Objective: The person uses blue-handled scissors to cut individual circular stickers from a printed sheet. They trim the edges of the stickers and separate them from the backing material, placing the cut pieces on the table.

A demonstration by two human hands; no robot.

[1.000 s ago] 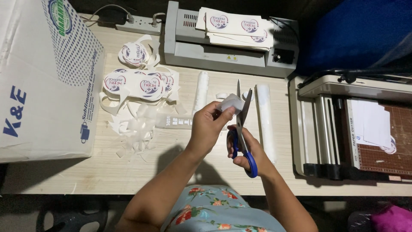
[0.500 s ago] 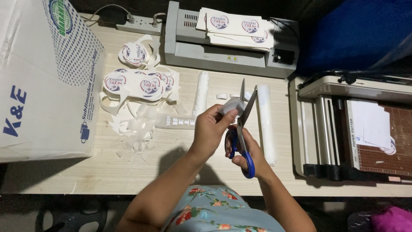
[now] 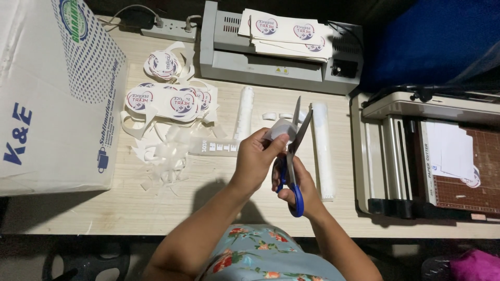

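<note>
Nearest the camera, above the table (image 3: 156, 208), the right hand (image 3: 299, 187) was closed through the blue handles of the scissors (image 3: 291, 166), blades parted, while the left hand (image 3: 255, 158) pinched a small laminated cut-out (image 3: 280, 129) at the blades; its print could not be made out. Beyond lay offcuts (image 3: 164, 153), round stickers (image 3: 172, 101) and two rolled strips (image 3: 322, 151). Farthest, the laminator (image 3: 245, 57) carried a stack of printed sheets (image 3: 286, 34); the large box (image 3: 47, 104) and the paper cutter (image 3: 442, 156) were cut off at the edges, the box's contents unseen.
</note>
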